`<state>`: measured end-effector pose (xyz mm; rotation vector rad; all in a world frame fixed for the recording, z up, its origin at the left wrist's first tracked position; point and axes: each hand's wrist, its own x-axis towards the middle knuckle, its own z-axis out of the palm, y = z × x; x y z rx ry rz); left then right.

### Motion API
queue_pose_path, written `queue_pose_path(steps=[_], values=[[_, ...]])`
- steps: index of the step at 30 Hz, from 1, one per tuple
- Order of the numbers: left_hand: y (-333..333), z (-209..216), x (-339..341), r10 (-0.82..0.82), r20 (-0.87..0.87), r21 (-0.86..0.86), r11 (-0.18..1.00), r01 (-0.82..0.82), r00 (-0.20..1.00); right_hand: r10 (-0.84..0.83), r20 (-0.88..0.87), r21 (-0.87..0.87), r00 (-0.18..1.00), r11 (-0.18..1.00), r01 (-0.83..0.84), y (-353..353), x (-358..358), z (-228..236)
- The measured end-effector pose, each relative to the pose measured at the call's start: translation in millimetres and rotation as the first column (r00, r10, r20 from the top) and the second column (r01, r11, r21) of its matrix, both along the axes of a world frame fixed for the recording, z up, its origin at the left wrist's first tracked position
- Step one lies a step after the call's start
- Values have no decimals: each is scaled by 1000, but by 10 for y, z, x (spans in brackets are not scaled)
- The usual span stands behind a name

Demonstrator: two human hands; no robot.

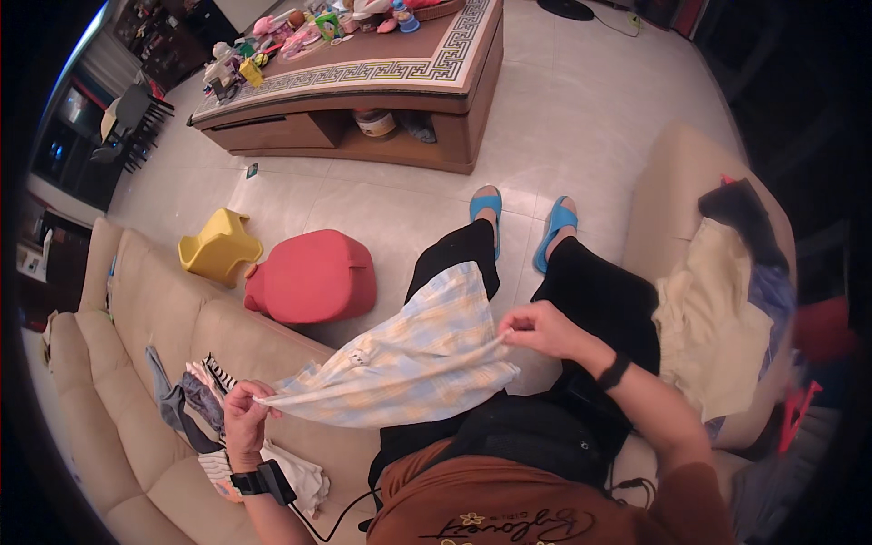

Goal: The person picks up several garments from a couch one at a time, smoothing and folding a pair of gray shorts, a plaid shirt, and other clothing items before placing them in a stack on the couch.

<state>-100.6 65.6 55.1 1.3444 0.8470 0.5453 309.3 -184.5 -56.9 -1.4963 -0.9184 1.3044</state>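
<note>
A light checked cloth garment [427, 350] in pale blue, cream and white is stretched between my two hands, over my lap. My left hand [245, 413] pinches one end of it at the left, above the sofa seat. At the right, my right hand [543, 329] pinches its other edge between thumb and fingers. The cloth hangs in folds from the line between the hands, with a small dark motif near its middle. Its exact kind of garment I cannot make out.
Crumpled clothes [195, 400] lie on the beige sofa [136, 300] at left. A cream garment [713, 313] and dark clothes drape the right armrest [668, 200]. A red stool [313, 275] and yellow stool [221, 245] stand before the sofa; a toy-covered coffee table [463, 127] stands beyond.
</note>
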Motion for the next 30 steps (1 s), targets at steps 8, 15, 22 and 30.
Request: queue_pose_path(steps=[8, 15, 22, 30], values=[[-61, 70, 22, 19, 23, 3, 1000, -19, 1000, -315, -320, 121, 893, 922, 368, 748, 222, -317], [-5, -8, 92, 60, -14, -14, 998, -60, 998, -268, -291, -4, 918, 960, 279, 910, 383, -325], [57, 24, 172, 65, -49, 42, 997, -63, 997, -282, 48, 189, 958, 945, 269, 746, 444, 380], [-195, 340, 220, 358, 41, 647, 702, -298, 933, -701, 695, 719, 164, 683, -128, -155, 92, 2132]])
